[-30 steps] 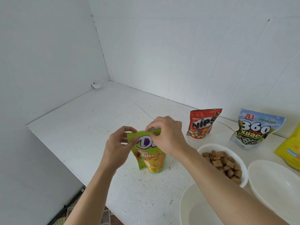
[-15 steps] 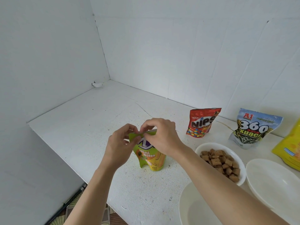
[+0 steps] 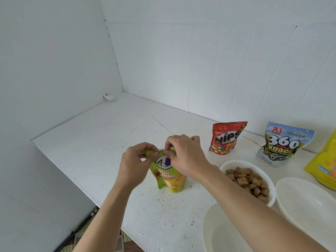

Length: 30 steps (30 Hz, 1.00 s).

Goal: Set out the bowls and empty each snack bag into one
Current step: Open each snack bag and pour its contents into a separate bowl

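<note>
Green printed film, thin and glossy: the snack bag (image 3: 168,176) stands upright on its folded base, just left of the filled bowl (image 3: 236,161) and apart from it.

Both hands are clamped on the bag's top seal. The left hand (image 3: 134,164) pinches the left corner between thumb and forefinger. The right hand (image 3: 187,157) pinches the strip just beside it, with its forearm crossing in front of the filled bowl.

The bag looks light and soft-walled. It is probably slippery under dry fingers and likely to crumple if squeezed at the middle. Whatever is inside is likely brittle, so the body is best left alone. The flat seal is the stiffest part and the sensible place to hold it, with the two pinches close together so a tear starts cleanly.

An empty bowl (image 3: 309,200) sits right of the filled bowl, and another (image 3: 223,233) lies in front of it, nearest the person. Behind the filled bowl stands a red bag (image 3: 227,139), and behind and to its right a blue and white bag (image 3: 283,144). A yellow bag (image 3: 325,164) is further right, cut off by the frame.

The counter (image 3: 109,142) is white, rough and speckled, with a thin crack running across it left of the filled bowl. Plain white walls (image 3: 181,51) meet in a corner well behind and to its left.
</note>
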Each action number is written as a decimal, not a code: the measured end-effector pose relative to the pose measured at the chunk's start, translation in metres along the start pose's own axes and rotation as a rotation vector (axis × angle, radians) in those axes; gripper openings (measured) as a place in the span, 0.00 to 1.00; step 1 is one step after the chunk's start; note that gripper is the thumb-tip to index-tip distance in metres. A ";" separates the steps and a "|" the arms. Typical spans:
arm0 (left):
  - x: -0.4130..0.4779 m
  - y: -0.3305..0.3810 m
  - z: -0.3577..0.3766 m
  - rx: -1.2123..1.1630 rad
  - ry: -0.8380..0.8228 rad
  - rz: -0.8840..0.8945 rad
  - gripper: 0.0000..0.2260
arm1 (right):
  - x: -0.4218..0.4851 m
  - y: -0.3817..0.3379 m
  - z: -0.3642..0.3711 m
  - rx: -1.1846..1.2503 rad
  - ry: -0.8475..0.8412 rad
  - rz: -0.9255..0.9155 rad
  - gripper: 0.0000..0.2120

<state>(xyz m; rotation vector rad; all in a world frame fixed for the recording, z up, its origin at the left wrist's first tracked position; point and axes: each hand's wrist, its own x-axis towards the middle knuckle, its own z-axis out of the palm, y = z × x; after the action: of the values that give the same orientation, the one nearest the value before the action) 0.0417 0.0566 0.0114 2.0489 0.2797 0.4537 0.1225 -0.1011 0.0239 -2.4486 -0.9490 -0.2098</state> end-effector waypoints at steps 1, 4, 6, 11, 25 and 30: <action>0.000 0.000 0.001 0.005 0.006 0.005 0.06 | 0.000 0.001 -0.001 -0.013 -0.001 -0.008 0.04; -0.001 -0.001 0.003 -0.003 0.025 0.007 0.07 | -0.001 0.005 -0.006 -0.009 -0.025 -0.014 0.04; -0.002 0.001 0.005 -0.003 0.032 -0.008 0.09 | -0.001 0.008 -0.008 -0.010 -0.016 -0.034 0.02; 0.002 0.007 0.004 0.058 0.009 -0.025 0.09 | -0.004 0.011 0.001 -0.031 0.089 -0.097 0.07; 0.000 0.015 -0.002 -0.009 -0.086 -0.057 0.04 | -0.004 0.019 0.009 0.207 0.122 -0.142 0.04; 0.002 0.018 -0.002 0.036 -0.093 -0.049 0.05 | -0.005 0.022 0.009 0.228 0.105 -0.176 0.05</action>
<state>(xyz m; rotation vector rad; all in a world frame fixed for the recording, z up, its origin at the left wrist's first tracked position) 0.0428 0.0507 0.0284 2.0871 0.2836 0.3240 0.1332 -0.1132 0.0064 -2.1277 -1.0792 -0.2724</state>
